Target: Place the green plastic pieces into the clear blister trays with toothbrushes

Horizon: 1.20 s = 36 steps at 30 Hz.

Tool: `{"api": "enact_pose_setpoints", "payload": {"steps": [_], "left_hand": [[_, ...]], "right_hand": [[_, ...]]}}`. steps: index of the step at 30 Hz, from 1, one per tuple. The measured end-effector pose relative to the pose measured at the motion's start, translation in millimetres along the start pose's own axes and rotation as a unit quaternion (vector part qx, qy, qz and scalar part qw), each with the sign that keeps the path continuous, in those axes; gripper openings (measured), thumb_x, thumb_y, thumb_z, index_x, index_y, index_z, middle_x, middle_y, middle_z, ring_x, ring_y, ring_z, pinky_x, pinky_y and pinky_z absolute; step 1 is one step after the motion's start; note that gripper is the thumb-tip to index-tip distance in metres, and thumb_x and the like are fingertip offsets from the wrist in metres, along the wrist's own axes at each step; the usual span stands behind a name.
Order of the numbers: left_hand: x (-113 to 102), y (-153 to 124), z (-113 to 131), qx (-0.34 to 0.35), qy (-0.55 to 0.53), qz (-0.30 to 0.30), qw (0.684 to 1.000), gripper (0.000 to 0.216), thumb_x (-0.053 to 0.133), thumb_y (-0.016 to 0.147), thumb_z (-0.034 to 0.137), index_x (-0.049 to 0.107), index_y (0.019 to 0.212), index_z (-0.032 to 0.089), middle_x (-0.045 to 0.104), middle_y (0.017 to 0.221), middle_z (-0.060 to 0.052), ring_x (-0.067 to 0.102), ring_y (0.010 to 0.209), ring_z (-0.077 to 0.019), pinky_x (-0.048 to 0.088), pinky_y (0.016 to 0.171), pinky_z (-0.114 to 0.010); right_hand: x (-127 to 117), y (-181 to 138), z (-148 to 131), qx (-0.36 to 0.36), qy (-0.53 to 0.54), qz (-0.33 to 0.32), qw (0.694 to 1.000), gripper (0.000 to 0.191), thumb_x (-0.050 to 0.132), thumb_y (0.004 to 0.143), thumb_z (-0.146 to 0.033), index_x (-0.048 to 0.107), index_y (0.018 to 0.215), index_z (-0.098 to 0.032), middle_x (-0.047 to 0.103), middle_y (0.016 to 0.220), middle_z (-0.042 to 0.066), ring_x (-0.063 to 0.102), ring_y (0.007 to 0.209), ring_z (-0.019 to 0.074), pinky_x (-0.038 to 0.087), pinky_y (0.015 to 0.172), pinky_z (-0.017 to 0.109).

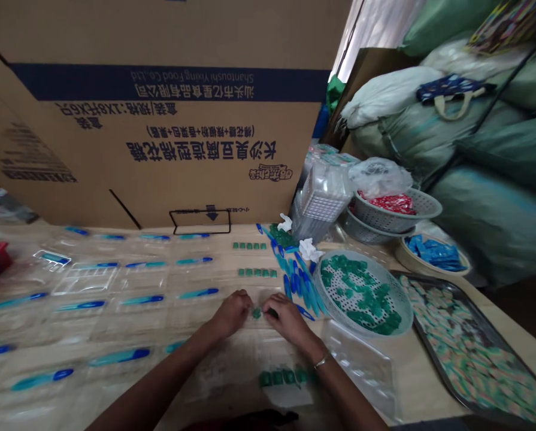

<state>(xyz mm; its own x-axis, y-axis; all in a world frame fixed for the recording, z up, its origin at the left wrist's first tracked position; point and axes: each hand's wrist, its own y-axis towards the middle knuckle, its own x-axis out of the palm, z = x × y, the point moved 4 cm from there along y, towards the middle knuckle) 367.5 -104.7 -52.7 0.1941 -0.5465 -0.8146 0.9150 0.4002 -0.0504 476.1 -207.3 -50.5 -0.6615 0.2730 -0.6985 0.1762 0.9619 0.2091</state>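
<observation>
Two hands (259, 317) bend over a small green piece (256, 312) on a desk (411, 374), seen from above.

In the head view, the hands sit side by side with fingers curled inward, and the small green piece lies just between them; whether either hand grips it cannot be told. The landmark is a round perforated tray (362, 332) heaped with green pieces, just right of the hands. Left of that tray lies a loose pile of blue-and-teal plastic sticks (301, 281), and more sticks (142, 299) stretch farther left in rows over clear plastic sheets. Below and left of it, nearer the wearer, is a short row of green pieces (282, 377). Right of it sits a metal tray (423, 338) of pale multicoloured pieces. Behind it stands a large printed cardboard box (160, 149).
</observation>
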Motion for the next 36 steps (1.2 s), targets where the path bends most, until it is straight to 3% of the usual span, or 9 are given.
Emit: {"api": "enact_pose_setpoints", "payload": {"steps": [6, 9, 18, 21, 26, 28, 31, 36], "left_hand": [[1.9, -0.3, -3.3, 0.003, -0.02, 0.012, 1.0, 0.028, 0.044, 0.064, -0.003, 0.064, 0.075, 0.015, 0.061, 0.082, -0.007, 0.058, 0.083, -0.0189, 0.045, 0.079, -0.029], [2.0, -1.4, -4.1, 0.003, -0.03, 0.02, 0.999, 0.028, 0.044, 0.065, -0.002, 0.064, 0.073, 0.015, 0.061, 0.081, -0.006, 0.058, 0.082, -0.0184, 0.045, 0.078, -0.029], [1.7, -2.2, -11.3, 0.002, -0.064, 0.029, 0.998, 0.028, 0.046, 0.066, 0.0, 0.065, 0.078, 0.017, 0.061, 0.08, -0.003, 0.058, 0.08, -0.0161, 0.045, 0.077, -0.026], [-3.3, -3.1, -6.2, 0.003, -0.07, 0.029, 0.997, 0.025, 0.048, 0.065, 0.002, 0.065, 0.076, 0.017, 0.061, 0.076, -0.002, 0.058, 0.074, -0.0152, 0.045, 0.072, -0.025], [-0.8, -5.4, 6.4, -0.022, -0.256, 0.048, 0.965, 0.01, 0.054, 0.069, 0.013, 0.062, 0.072, 0.016, 0.062, 0.069, 0.0, 0.055, 0.066, -0.0132, 0.043, 0.061, -0.022], [5.6, -4.6, 4.5, -0.05, -0.286, 0.074, 0.954, 0.007, 0.053, 0.067, 0.012, 0.059, 0.065, 0.016, 0.058, 0.061, 0.001, 0.051, 0.06, -0.012, 0.039, 0.056, -0.022], [12.4, -2.6, -5.4, -0.087, -0.223, 0.12, 0.963, 0.011, 0.052, 0.06, 0.007, 0.057, 0.06, 0.016, 0.054, 0.059, 0.002, 0.047, 0.058, -0.0126, 0.036, 0.056, -0.024], [12.7, -2.9, -12.6, -0.096, -0.201, 0.093, 0.97, 0.015, 0.054, 0.053, 0.004, 0.057, 0.06, 0.017, 0.054, 0.062, 0.002, 0.046, 0.059, -0.0132, 0.034, 0.056, -0.025]], "right_hand": [[-3.0, -6.5, -7.0, -0.037, 0.02, 0.014, 0.999, 0.022, 0.061, 0.072, -0.003, 0.061, 0.088, -0.02, 0.063, 0.096, 0.004, 0.054, 0.094, 0.0183, 0.04, 0.085, 0.032], [3.6, -4.8, -17.0, -0.076, -0.006, -0.014, 0.997, 0.018, 0.058, 0.077, -0.005, 0.062, 0.084, -0.021, 0.065, 0.091, 0.002, 0.055, 0.09, 0.0177, 0.039, 0.085, 0.033], [4.3, -7.6, -21.9, -0.066, -0.075, -0.017, 0.995, 0.019, 0.059, 0.075, -0.008, 0.059, 0.088, -0.02, 0.061, 0.096, 0.005, 0.051, 0.095, 0.0212, 0.04, 0.085, 0.036], [2.3, -7.1, -22.9, -0.065, -0.07, 0.0, 0.995, 0.016, 0.057, 0.073, -0.006, 0.058, 0.08, -0.02, 0.061, 0.092, 0.004, 0.051, 0.09, 0.0209, 0.04, 0.083, 0.036], [-0.8, -6.8, -20.2, -0.038, 0.02, 0.077, 0.996, 0.018, 0.05, 0.072, -0.005, 0.056, 0.076, -0.021, 0.061, 0.088, 0.003, 0.054, 0.086, 0.0191, 0.042, 0.078, 0.031], [6.1, -6.4, -17.8, -0.039, -0.012, 0.047, 0.998, 0.019, 0.052, 0.068, -0.005, 0.057, 0.077, -0.021, 0.061, 0.086, 0.002, 0.054, 0.085, 0.0197, 0.042, 0.077, 0.031], [20.9, -4.3, -10.1, -0.05, -0.108, -0.007, 0.993, 0.02, 0.056, 0.065, -0.007, 0.06, 0.077, -0.022, 0.062, 0.087, 0.003, 0.054, 0.085, 0.022, 0.042, 0.076, 0.033], [31.1, -0.3, -0.3, -0.051, -0.163, -0.026, 0.985, 0.019, 0.056, 0.061, -0.007, 0.061, 0.074, -0.02, 0.061, 0.084, 0.006, 0.055, 0.082, 0.0242, 0.043, 0.073, 0.035]]}}
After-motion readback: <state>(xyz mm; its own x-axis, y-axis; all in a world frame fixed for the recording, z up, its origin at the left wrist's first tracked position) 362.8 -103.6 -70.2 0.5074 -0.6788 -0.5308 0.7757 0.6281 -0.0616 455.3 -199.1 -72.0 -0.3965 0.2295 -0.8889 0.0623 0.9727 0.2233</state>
